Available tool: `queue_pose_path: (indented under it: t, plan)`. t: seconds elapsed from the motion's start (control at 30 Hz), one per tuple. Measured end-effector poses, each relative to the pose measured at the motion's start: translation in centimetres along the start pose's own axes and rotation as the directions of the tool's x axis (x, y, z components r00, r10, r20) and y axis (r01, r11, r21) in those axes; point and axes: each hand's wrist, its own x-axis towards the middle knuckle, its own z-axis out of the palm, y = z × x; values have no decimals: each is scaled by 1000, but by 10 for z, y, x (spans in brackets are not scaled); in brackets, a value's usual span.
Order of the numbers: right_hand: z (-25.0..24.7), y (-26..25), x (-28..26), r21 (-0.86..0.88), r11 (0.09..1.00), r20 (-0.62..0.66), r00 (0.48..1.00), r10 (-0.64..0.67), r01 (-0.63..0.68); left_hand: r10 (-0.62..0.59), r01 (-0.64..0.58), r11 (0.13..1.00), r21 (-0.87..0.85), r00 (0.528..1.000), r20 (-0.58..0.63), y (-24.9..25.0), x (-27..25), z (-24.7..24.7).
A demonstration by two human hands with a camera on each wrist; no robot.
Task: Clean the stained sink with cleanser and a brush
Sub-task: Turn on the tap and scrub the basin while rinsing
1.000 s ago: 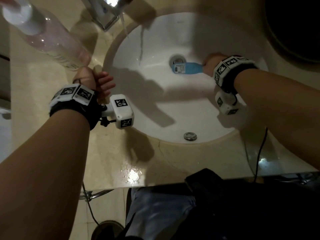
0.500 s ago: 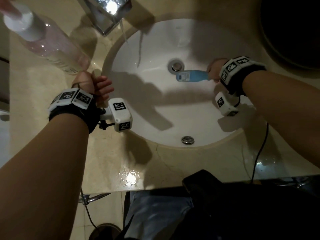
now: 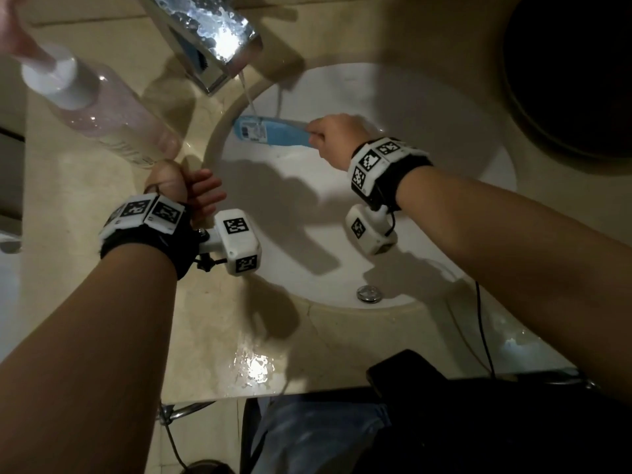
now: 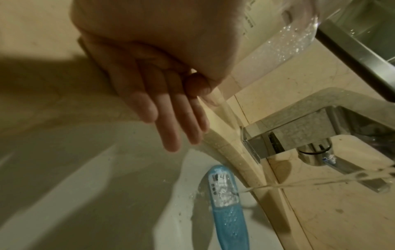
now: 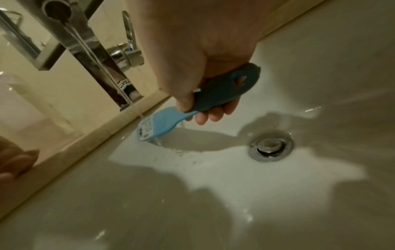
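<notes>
The white sink (image 3: 393, 234) (image 5: 213, 186) is set in a beige counter. My right hand (image 3: 328, 138) (image 5: 203, 59) grips the handle of a blue brush (image 3: 270, 131) (image 5: 162, 121). Its head, bearing a white label, lies against the basin's far left wall (image 4: 226, 203), right under a thin stream of water (image 3: 248, 94) from the chrome faucet (image 3: 212, 39). My left hand (image 3: 184, 186) (image 4: 166, 110) rests on the sink rim, fingers straight and holding nothing, beside the base of a clear cleanser bottle (image 3: 113, 124) (image 4: 278, 42).
The drain (image 5: 270, 145) sits right of the brush head in the right wrist view. A metal overflow cap (image 3: 367, 294) marks the near wall. A dark round object (image 3: 574, 73) stands at the far right; a black cable (image 3: 482, 330) crosses the wet counter.
My right hand has carried the brush from the drain up and left to the basin wall under the running water. My left hand has stayed by the bottle.
</notes>
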Motion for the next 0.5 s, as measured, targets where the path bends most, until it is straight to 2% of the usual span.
queue_pose_path:
  t: [0.07, 0.13, 0.2, 0.27, 0.33, 0.5]
  plan:
    - [-5, 9, 3, -14, 1000, 34, 999, -2, 2, 5, -5, 1000, -2, 1000, 1, -1, 0, 0]
    - [-10, 30, 5, -87, 994, 63, 995, 72, -67, 8, -8, 1000, 0, 1000, 1, -1, -1, 1]
    - [-14, 63, 2, -145, 968, 30, 977, 212, -205, 10, -11, 1000, -2, 1000, -3, -1, -3, 3]
    - [-17, 99, -1, -163, 921, -57, 935, 349, -354, 11, -11, 1000, 0, 1000, -11, -1, -3, 3]
    - [-18, 122, -5, -200, 884, -70, 906, 418, -424, 8, -8, 1000, 2, 1000, -13, -1, -2, 3]
    - [-8, 115, 13, -192, 884, 29, 898, 439, -426, -10, 10, 1000, 9, 1000, -23, 1, -2, 2]
